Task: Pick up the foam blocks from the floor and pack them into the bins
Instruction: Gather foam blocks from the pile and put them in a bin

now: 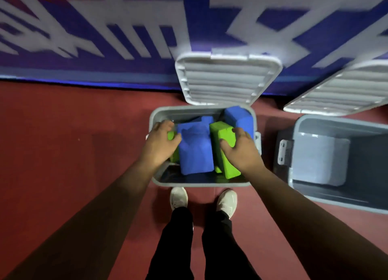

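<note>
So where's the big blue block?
In the head view, the big blue block stands in the centre bin, between the green blocks that the left hand and right hand grip.

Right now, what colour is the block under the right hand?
The block is bright green, seen in the head view.

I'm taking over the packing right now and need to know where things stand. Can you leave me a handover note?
Left hand: grips the left green block at the near bin's left wall.
Right hand: grips the right green block, which stands on end in the same bin.
Between them stands a big blue block; a second blue block sits at the back right.
Done: at least four blocks are in the near bin.
Left: seat both green blocks and let go. The second bin, to the right, shows no blocks. No loose blocks show on the floor in this view.
</note>
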